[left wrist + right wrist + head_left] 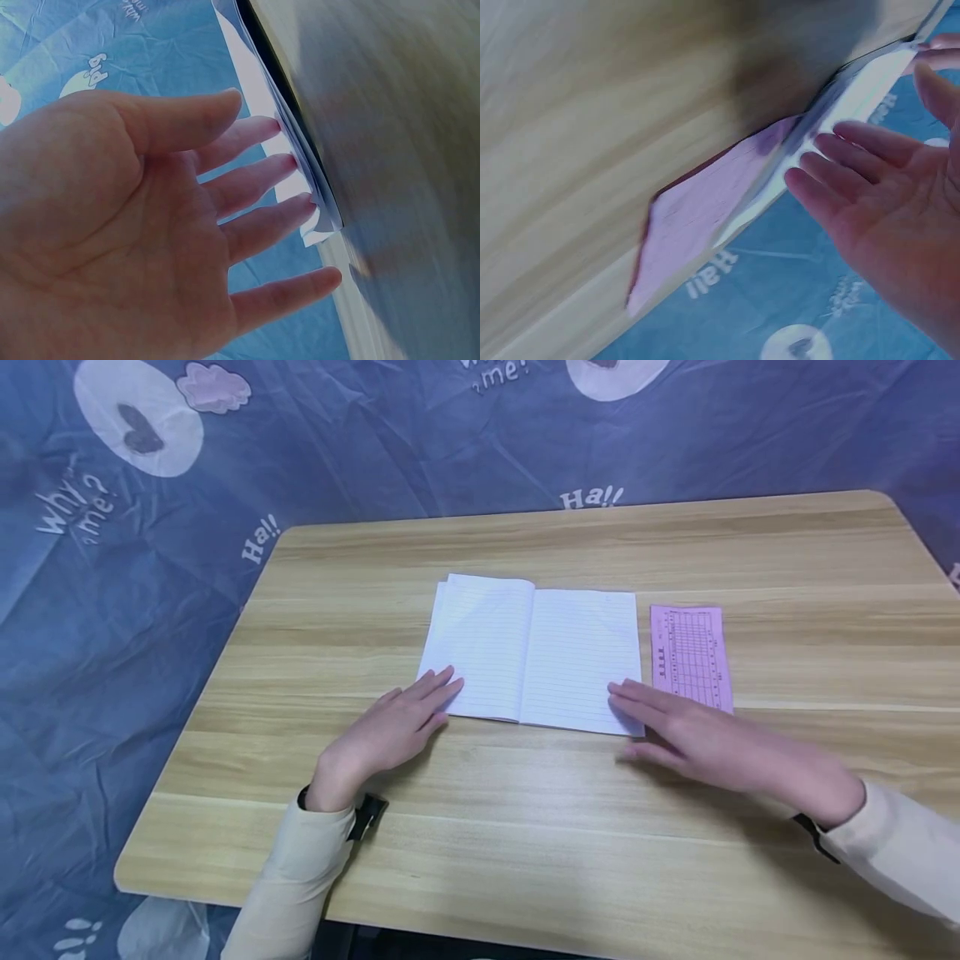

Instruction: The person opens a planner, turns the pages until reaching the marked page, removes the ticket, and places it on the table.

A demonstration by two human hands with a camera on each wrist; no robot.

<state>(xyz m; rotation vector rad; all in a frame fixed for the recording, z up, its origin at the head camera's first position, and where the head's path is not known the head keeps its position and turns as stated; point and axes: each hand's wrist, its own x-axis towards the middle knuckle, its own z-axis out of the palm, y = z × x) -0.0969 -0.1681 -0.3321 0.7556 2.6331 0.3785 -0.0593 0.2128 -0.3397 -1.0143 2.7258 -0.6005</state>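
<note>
An open lined notebook [579, 652] lies flat on the wooden table, its white pages spread on both sides of the centre fold. My left hand [390, 727] has its fingers extended onto the lower left corner of the left page. In the left wrist view, three fingertips of that hand [165, 217] meet the edge of the pages. Over the lower right corner of the right page reaches my right hand [697, 739], fingers straight. A pink printed card or booklet [690, 647] lies right of the notebook, its lower end partly covered by the right hand.
The light wood table [480, 860] has rounded corners. Behind it and to its left hangs a blue cloth [360, 443] with printed words and white shapes. Dark straps [367, 816] show at the cuffs of both light sleeves.
</note>
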